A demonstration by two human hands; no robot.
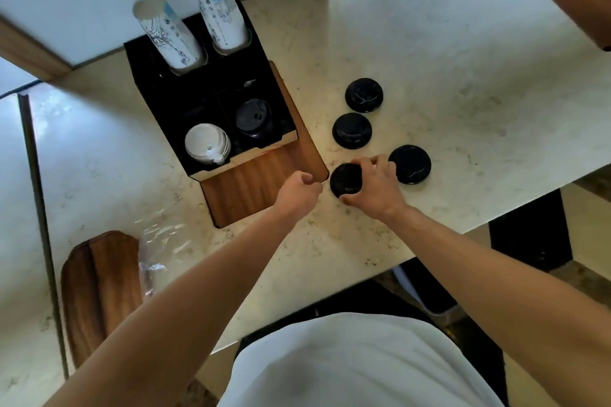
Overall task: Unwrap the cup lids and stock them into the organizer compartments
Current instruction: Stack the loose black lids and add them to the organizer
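Note:
A black organizer with a wood front (264, 182) stands on the marble counter. Its front left compartment holds a stack of white lids (206, 145); the front right one holds black lids (254, 116). Several black lids lie loose on the counter to its right. My right hand (372, 185) grips the nearest black lid (344, 180), fingers curled round its rim. Other loose lids lie at the right (411, 163), in the middle (352, 130) and farthest back (363, 95). My left hand (297, 192) hovers curled beside the organizer's front corner, holding nothing visible.
Two stacks of patterned paper cups (168, 33) (220, 13) stand in the organizer's rear slots. Crumpled clear plastic wrap (162, 241) lies at the counter's left, next to a wooden board (99, 287). The counter edge (429, 248) runs diagonally just behind my right forearm.

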